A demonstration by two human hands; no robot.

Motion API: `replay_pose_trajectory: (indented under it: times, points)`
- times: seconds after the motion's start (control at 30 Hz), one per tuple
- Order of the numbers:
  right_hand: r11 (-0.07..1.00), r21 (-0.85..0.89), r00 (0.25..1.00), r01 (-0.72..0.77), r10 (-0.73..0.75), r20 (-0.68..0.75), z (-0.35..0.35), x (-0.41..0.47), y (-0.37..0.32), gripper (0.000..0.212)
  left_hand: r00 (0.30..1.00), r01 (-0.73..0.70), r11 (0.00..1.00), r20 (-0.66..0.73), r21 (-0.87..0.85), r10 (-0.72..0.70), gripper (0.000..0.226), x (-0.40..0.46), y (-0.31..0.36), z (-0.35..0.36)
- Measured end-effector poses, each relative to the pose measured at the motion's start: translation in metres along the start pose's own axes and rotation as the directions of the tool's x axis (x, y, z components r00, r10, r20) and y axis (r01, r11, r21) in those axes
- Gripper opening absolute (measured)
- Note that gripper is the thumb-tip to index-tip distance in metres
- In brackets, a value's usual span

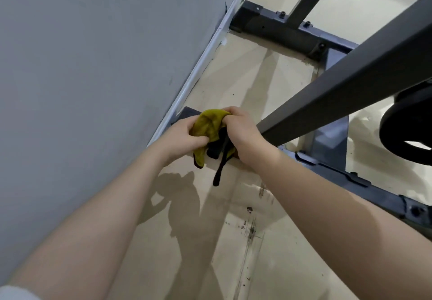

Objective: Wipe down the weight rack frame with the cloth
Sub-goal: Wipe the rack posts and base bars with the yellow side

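grey wall [81, 77] and pale, scuffed floor [245, 241] fill the view, with a white skirting strip [198, 65] between them. weight rack frame [339, 93]: a dark steel upright slants away from the grip to the right, bolted base rails lie on the floor beyond and to the right of the hands, and a small dark foot [188, 112] shows just behind the cloth, by the wall. a black weight plate [406, 131] hangs well right of the grip. left hand [180, 137] and right hand [243, 133] both have their fingers curled into one yellow cloth [209, 124], bunched between them; its dark-edged folds and a black strip [219, 171] dangle below the grip. the right hand lies against the lower end of the upright, though whether the cloth itself touches steel cannot be told. progress, as a judgement: the cloth appears to be being gathered or refolded rather than drawn along metal, so wiping seems paused at the base of the upright. nothing shows which bars are already clean; the rails, the far corner and the upper run of the upright may all remain.
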State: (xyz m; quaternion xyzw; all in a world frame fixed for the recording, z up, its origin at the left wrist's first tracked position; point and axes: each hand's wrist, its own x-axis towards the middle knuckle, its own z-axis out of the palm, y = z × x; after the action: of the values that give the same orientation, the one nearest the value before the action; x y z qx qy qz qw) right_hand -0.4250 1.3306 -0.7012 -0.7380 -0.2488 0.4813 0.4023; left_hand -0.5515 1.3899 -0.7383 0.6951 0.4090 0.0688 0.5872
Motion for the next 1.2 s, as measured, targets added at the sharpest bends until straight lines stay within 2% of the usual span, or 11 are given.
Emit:
replay_pose_trajectory:
  times: [0.1,0.2,0.3,0.43,0.53,0.63,0.7,0.8,0.87,1.0,1.2]
  points:
    - [0.993,-0.107,0.999,0.050,-0.049,0.010,-0.004,0.001,-0.008,0.019,0.996,-0.015,0.984,-0.079,0.176,0.030,0.011,0.000,-0.002,-0.008]
    - [0.931,-0.345,0.991,0.116,-0.085,0.104,-0.006,-0.001,-0.014,0.011,0.984,0.008,0.968,-0.173,0.252,0.037,0.014,0.005,-0.001,-0.020]
    - [0.915,-0.397,0.985,0.078,-0.008,0.175,-0.004,0.004,-0.013,0.012,0.967,-0.003,0.942,-0.240,0.335,0.089,0.011,0.014,0.001,-0.029]
    - [0.981,-0.190,0.998,-0.038,0.028,-0.055,0.005,0.019,-0.013,0.012,0.885,-0.044,0.896,-0.399,0.441,0.240,0.042,0.033,0.004,-0.033]
    - [0.968,-0.225,0.931,0.111,-0.181,-0.318,0.000,0.025,-0.025,0.009,0.898,-0.102,0.899,-0.349,0.426,0.267,0.055,0.047,-0.002,-0.031]
    - [0.722,-0.664,0.833,0.195,-0.480,-0.276,-0.003,0.032,-0.026,0.021,0.953,-0.102,0.856,-0.198,0.507,0.231,0.052,0.059,-0.020,-0.025]
    - [0.606,-0.765,0.891,0.217,-0.443,-0.097,0.006,0.040,-0.010,0.026,0.979,-0.074,0.805,-0.112,0.589,0.172,0.055,0.066,-0.031,-0.024]
    - [0.587,-0.762,0.953,0.274,-0.275,0.130,0.022,0.050,0.025,0.038,0.998,-0.045,0.635,0.007,0.771,0.063,0.064,0.075,-0.045,-0.026]
    - [0.510,-0.833,0.962,0.216,-0.257,0.092,0.026,0.059,0.042,0.053,0.996,-0.065,0.540,0.024,0.839,0.082,0.063,0.079,-0.051,-0.027]
    - [0.281,-0.960,0.989,0.007,-0.141,-0.034,0.033,0.086,0.068,0.079,0.983,-0.094,0.553,-0.012,0.828,0.185,0.057,0.087,-0.053,-0.033]
    - [0.158,-0.983,0.957,0.093,-0.287,0.045,0.047,0.113,0.076,0.063,0.988,-0.067,0.573,-0.025,0.817,0.152,0.058,0.091,-0.054,-0.034]
